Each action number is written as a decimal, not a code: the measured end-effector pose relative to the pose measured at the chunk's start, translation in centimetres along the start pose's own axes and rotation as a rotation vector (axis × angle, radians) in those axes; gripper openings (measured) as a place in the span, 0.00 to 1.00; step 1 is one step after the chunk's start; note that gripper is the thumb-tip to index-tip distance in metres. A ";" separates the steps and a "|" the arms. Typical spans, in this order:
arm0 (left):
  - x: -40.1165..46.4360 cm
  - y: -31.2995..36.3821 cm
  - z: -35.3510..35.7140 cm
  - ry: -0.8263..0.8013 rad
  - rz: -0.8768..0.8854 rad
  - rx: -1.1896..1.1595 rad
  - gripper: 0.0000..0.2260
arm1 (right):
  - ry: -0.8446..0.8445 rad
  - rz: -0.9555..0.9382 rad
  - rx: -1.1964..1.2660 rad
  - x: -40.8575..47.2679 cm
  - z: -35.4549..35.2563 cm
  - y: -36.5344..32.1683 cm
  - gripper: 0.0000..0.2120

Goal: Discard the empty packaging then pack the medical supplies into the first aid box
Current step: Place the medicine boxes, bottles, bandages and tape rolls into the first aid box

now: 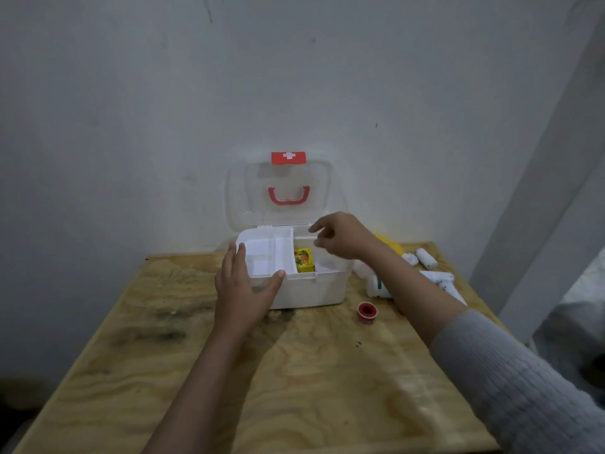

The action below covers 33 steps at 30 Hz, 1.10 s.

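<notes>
A white first aid box (312, 290) stands open at the back of the wooden table (262, 371), its clear lid (284, 191) with a red handle upright against the wall. A white inner tray (268, 255) sits over the box's left half, and my left hand (244, 286) grips its left front corner. A yellow packet (304, 260) lies inside the box to the right of the tray. My right hand (340, 235) hovers over the box's right side with fingers loosely spread, holding nothing I can see.
A red tape roll (367, 311) lies on the table right of the box. Further right are white bandage rolls (422, 258), a white bottle or tube (376, 285) and a yellow item (389, 245) partly hidden behind my right arm. The wall stands close behind.
</notes>
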<state>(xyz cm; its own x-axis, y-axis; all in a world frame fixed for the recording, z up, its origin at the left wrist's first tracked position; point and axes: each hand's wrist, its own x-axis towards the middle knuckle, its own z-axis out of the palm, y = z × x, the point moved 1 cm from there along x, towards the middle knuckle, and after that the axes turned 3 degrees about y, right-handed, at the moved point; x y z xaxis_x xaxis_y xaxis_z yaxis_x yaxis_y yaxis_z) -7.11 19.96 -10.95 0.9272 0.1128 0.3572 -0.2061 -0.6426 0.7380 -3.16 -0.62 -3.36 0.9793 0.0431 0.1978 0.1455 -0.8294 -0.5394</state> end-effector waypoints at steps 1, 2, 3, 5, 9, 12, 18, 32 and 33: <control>0.0 0.0 0.0 0.003 0.006 -0.007 0.40 | 0.044 -0.010 0.013 -0.5 -1.2 0.3 0.13; -0.1 0.0 -0.1 0.006 0.013 -0.013 0.40 | 0.080 -0.015 0.010 -1.0 -2.3 0.9 0.13; -0.1 0.1 -0.1 0.009 0.019 -0.018 0.40 | 0.110 -0.012 -0.003 -1.5 -3.4 1.6 0.12; -0.2 0.0 -0.1 0.013 0.022 -0.023 0.39 | 0.151 0.023 -0.037 -2.7 -5.3 3.5 0.11; -0.1 0.1 0.1 0.014 0.010 -0.031 0.39 | 0.212 0.158 -0.136 -4.2 -7.3 8.3 0.09; 0.0 0.4 0.3 0.019 0.001 -0.040 0.39 | 0.245 0.266 -0.172 -4.1 -7.3 11.7 0.09; -0.1 0.0 0.2 0.018 -0.015 -0.022 0.39 | 0.211 0.365 -0.188 -4.0 -4.2 14.4 0.17; -0.1 -0.3 0.6 0.056 0.003 -0.026 0.39 | 0.639 0.082 -0.020 -4.2 -4.9 12.8 0.08; -0.1 -0.4 0.6 0.055 0.001 -0.028 0.39 | 0.671 0.055 0.027 -4.4 -5.7 12.0 0.08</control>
<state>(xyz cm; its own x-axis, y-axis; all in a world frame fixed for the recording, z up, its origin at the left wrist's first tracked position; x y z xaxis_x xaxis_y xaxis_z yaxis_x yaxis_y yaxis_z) -6.90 19.78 -11.59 0.9084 0.1545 0.3884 -0.2163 -0.6213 0.7531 -6.51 -13.95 -6.03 0.6873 -0.3616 0.6300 0.1098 -0.8056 -0.5821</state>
